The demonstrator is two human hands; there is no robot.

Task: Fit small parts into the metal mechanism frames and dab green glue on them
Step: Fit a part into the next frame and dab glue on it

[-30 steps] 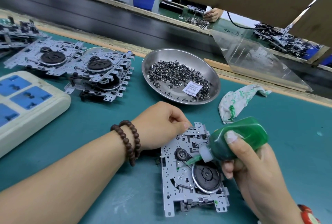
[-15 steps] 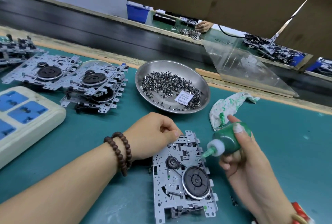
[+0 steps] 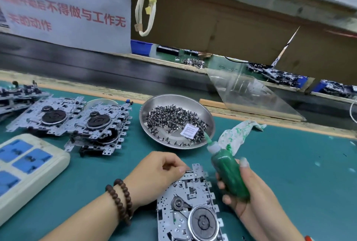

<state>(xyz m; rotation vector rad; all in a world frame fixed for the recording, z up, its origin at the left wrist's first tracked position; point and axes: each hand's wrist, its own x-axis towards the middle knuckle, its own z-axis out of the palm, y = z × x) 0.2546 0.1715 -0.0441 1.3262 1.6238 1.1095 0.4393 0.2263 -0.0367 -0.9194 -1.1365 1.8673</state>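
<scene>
Where hands work, steel bowl [image 3: 209,117] and stained rag [image 3: 234,134] just beyond.

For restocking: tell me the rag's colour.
White rag with green stains, clearest in the head view.

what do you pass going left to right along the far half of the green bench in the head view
power strip → stacked metal frames → steel bowl of small parts → green-stained rag
</scene>
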